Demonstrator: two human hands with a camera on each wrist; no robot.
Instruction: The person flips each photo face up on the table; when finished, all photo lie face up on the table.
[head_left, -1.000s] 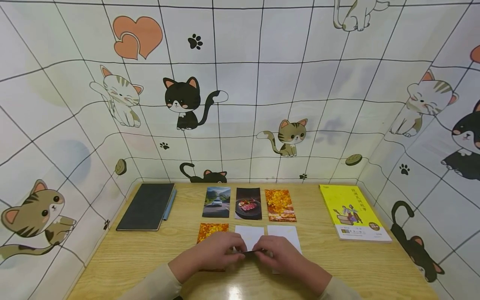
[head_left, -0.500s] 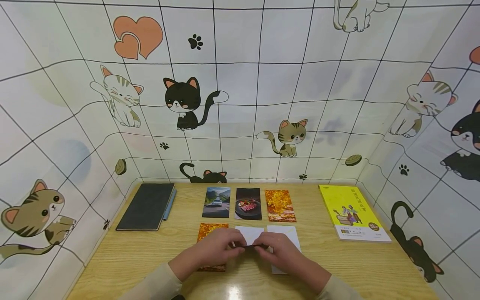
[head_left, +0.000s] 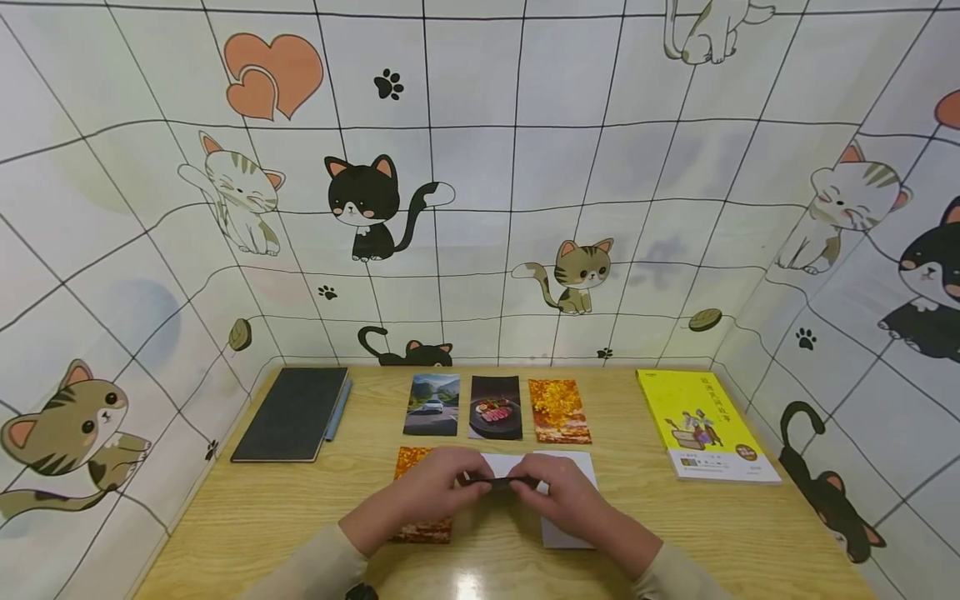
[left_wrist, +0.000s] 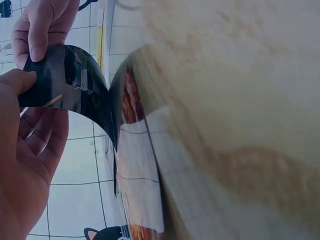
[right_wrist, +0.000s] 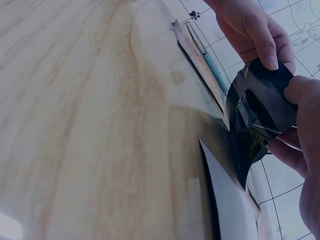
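My left hand (head_left: 446, 483) and right hand (head_left: 558, 492) pinch the two near corners of a glossy photo card (left_wrist: 52, 85), thumbs on its picture side. The card bends upward in a curve away from the table, its dark picture with a car on a road facing the wrist cameras. In the head view only its dark raised edge (head_left: 501, 483) shows between the fingers, with white surface behind it. An autumn-leaf photo card (head_left: 423, 533) lies partly under my left forearm. Beside the right hand, a white card (head_left: 566, 537) is partly covered by that hand and wrist.
Behind the hands lie a car photo card (head_left: 432, 405), a food photo card (head_left: 495, 408) and another leaf photo card (head_left: 560, 412) in a row. A black notebook (head_left: 288, 414) over a blue item (head_left: 338, 410) is at left, a yellow book (head_left: 705, 427) at right.
Both hands have shifted slightly forward, away from the body, keeping their grip. The card's dark edge has moved up and away, and less white shows behind it.
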